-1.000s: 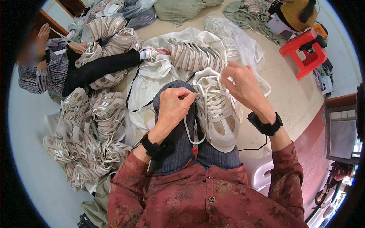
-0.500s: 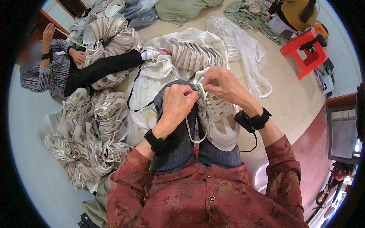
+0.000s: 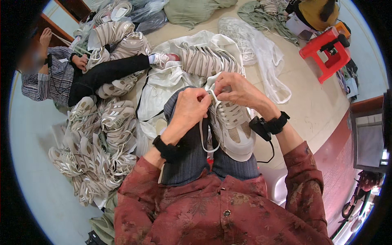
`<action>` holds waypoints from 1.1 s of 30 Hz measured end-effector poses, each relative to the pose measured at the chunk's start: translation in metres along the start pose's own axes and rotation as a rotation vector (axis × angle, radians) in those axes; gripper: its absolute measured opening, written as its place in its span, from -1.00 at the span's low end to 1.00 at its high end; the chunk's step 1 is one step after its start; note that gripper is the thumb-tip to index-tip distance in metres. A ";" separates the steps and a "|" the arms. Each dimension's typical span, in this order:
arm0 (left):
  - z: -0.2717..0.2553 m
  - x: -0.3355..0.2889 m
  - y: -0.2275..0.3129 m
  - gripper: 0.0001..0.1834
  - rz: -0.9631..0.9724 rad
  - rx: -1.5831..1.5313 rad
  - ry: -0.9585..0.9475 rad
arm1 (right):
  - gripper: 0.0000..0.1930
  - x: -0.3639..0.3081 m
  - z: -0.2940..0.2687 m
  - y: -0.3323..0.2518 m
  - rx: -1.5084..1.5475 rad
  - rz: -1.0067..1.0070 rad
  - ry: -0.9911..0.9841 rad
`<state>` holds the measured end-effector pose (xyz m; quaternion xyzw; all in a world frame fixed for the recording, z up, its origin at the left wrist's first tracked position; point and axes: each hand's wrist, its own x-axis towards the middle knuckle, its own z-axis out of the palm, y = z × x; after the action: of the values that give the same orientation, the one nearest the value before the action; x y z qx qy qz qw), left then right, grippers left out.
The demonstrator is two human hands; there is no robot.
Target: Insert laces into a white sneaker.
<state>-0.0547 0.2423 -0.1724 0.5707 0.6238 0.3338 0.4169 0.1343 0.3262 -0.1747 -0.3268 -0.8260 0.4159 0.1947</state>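
A beige and white sneaker rests on my thighs, toe toward me, its front laced in a criss-cross. A white shoelace hangs in a loop along the shoe's left side. My left hand is closed in a pinch on the lace near the upper eyelets. Close beside it, my right hand has thumb and forefinger pinched over the shoe's opening, on the same lace. The lace's tip is hidden by the fingers.
Piled sneakers lie to the left. Farther off, a sneaker row sits on a white sack. A co-worker in a striped top sits far left, a hand on a shoe. A red stool stands at the far right.
My hands have come slightly closer together at the upper eyelets, and my left fingers have shifted up a little. The lace loop still hangs. The co-worker's raised hand has moved slightly.
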 end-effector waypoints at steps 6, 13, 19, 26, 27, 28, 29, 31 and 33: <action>-0.004 -0.001 0.000 -0.79 0.019 0.003 -0.006 | -0.87 0.005 0.000 0.002 0.003 -0.005 -0.056; -0.003 0.006 -0.002 -0.78 0.061 0.036 -0.046 | -0.90 0.007 0.002 0.000 -0.079 0.004 -0.069; -0.004 0.004 0.000 -0.78 0.082 0.072 -0.040 | -0.92 0.004 0.012 -0.010 -0.298 -0.038 -0.007; -0.002 0.006 -0.005 -0.78 0.046 0.037 -0.054 | -0.92 0.003 0.007 -0.016 -0.236 -0.003 -0.034; -0.002 0.006 -0.006 -0.78 0.046 0.043 -0.057 | -0.92 0.003 0.008 -0.017 -0.238 -0.004 -0.033; -0.002 0.007 -0.006 -0.79 0.045 0.049 -0.060 | -0.94 0.002 0.010 -0.017 -0.278 -0.015 -0.013; -0.002 0.006 -0.006 -0.79 0.045 0.049 -0.059 | -0.94 0.001 0.012 -0.017 -0.319 -0.025 0.007; -0.003 0.006 -0.003 -0.77 -0.012 -0.003 -0.045 | -0.95 -0.001 0.015 -0.017 -0.319 -0.062 0.034; -0.005 0.004 0.004 -0.75 0.008 -0.050 -0.056 | -0.96 -0.006 0.016 -0.018 -0.319 -0.094 0.061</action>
<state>-0.0573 0.2467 -0.1675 0.5715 0.6011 0.3349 0.4471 0.1225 0.3051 -0.1698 -0.3270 -0.8896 0.2598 0.1849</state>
